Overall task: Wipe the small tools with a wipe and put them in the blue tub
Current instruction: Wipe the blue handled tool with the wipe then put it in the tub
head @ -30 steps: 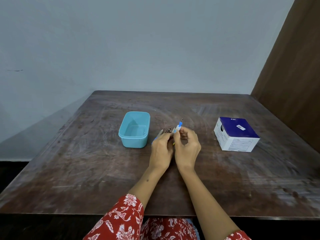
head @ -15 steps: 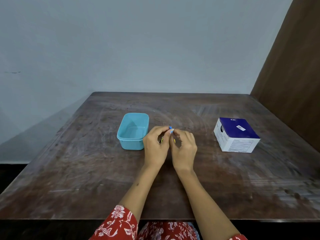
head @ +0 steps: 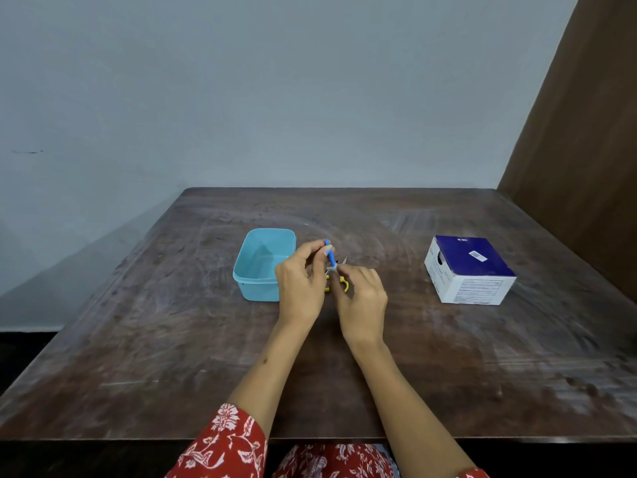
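The blue tub [head: 262,262] stands open on the wooden table [head: 172,339], and nothing shows inside it. Just right of it, my left hand [head: 300,288] and my right hand [head: 362,301] meet above the table. Between the fingertips is a thin blue and white wipe packet [head: 330,255], standing on edge. My left hand pinches its upper part and my right hand pinches its lower end. Below the hands lie small tools with yellow handles [head: 341,283], mostly hidden by my fingers. A metal tip pokes out at their far side.
A white and dark blue cardboard box [head: 468,270] sits on the right side of the table. A brown wooden panel [head: 586,167] rises at the right edge. A grey wall stands behind the table. My red patterned sleeves show at the bottom.
My hands have shifted slightly left toward the tub and turned the packet from leaning right to nearly upright. The yellow handles now show beneath my hands.
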The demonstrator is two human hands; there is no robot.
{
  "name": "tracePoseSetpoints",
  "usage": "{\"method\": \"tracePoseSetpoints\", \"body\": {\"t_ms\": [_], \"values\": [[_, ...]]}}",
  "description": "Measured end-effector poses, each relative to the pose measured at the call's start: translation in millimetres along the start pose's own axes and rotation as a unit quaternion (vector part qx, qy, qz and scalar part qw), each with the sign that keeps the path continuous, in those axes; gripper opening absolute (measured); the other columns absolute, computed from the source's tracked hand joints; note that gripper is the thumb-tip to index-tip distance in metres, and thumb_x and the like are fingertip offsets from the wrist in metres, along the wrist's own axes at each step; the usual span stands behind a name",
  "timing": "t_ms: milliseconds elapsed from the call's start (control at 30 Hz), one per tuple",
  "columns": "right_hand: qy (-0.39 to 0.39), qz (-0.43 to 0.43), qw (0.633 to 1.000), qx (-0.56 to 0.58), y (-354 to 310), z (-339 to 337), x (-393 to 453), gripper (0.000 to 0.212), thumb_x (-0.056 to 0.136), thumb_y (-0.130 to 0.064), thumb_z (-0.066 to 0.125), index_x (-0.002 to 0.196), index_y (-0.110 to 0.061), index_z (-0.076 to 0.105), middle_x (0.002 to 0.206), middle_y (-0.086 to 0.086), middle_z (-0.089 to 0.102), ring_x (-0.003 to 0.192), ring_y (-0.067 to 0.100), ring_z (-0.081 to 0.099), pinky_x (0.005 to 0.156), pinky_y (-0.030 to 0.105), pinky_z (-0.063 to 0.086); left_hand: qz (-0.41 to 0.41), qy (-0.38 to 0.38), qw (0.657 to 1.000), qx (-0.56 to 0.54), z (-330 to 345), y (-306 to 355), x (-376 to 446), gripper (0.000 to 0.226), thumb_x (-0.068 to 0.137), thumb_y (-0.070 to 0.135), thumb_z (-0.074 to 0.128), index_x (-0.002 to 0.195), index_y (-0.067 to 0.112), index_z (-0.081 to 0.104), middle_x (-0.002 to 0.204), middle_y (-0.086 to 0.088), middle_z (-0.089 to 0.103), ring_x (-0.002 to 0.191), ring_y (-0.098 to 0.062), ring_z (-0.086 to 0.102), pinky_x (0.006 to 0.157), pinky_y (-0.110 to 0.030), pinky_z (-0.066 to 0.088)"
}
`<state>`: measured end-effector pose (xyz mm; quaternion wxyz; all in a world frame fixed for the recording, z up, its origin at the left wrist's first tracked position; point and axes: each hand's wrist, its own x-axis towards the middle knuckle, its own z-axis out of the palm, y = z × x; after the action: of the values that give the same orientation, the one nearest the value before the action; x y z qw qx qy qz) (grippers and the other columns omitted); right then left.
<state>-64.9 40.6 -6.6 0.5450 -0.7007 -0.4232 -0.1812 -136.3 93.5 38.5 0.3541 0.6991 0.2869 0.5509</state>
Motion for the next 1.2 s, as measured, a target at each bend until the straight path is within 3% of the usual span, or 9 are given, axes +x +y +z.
{"method": "tracePoseSetpoints", "body": {"t_ms": [233,467,733,900,1033,1200], "values": [[-0.021,0.026,0.999,-0.010,-1,-2,0,0.009,0.071,-0.009,0.072,0.080,-0.006,0.070,0.072,0.005,0.067,0.065,0.026,0.059,0.064,0.035,0.050,-0.003,0.000,1.000,-0.002,1,-4,-1,0.015,0.090,0.011,0.058,0.099,0.006,0.070,0.083,0.003,0.070,0.077,-0.016,0.070,0.071,-0.030,0.057],[0.008,0.016,1.000,0.009,-2,-3,0,0.011,0.074,-0.012,0.068,0.083,-0.007,0.071,0.071,0.003,0.067,0.064,0.021,0.059,0.064,0.025,0.043,0.009,-0.017,1.000,0.005,2,-11,-7,0.017,0.089,0.014,0.061,0.101,0.009,0.071,0.081,0.007,0.069,0.070,0.003,0.062,0.063,-0.011,0.048],[-0.050,0.018,0.998,-0.035,-1,0,-1,0.006,0.071,-0.009,0.073,0.075,-0.011,0.069,0.064,0.002,0.064,0.060,0.023,0.056,0.059,0.029,0.045,-0.019,0.009,0.999,-0.029,4,-36,-23,0.014,0.084,0.016,0.062,0.095,0.012,0.071,0.086,0.004,0.071,0.080,-0.008,0.067,0.073,-0.025,0.053],[-0.057,0.038,0.995,-0.067,0,1,-2,0.006,0.070,-0.009,0.075,0.072,-0.011,0.069,0.064,0.004,0.065,0.061,0.024,0.057,0.059,0.030,0.048,-0.035,0.009,0.998,-0.058,5,-33,-24,0.012,0.086,0.006,0.063,0.093,0.014,0.068,0.083,0.008,0.069,0.077,-0.002,0.067,0.070,-0.015,0.051],[-0.047,0.009,0.997,-0.053,-2,1,-2,0.004,0.074,-0.013,0.071,0.077,-0.011,0.071,0.066,0.002,0.065,0.061,0.020,0.055,0.063,0.021,0.037,-0.019,0.015,0.999,-0.041,4,-33,-27,0.013,0.087,0.020,0.059,0.095,0.017,0.068,0.085,0.009,0.069,0.081,-0.008,0.067,0.070,-0.023,0.053],[-0.083,0.049,0.992,-0.087,0,2,-3,0.006,0.071,-0.011,0.075,0.070,-0.010,0.068,0.064,0.006,0.065,0.062,0.027,0.058,0.057,0.031,0.046,-0.010,0.026,0.999,-0.029,4,-33,-27,0.017,0.087,0.019,0.058,0.097,0.011,0.069,0.086,0.006,0.069,0.079,-0.002,0.064,0.069,-0.018,0.051]]}}
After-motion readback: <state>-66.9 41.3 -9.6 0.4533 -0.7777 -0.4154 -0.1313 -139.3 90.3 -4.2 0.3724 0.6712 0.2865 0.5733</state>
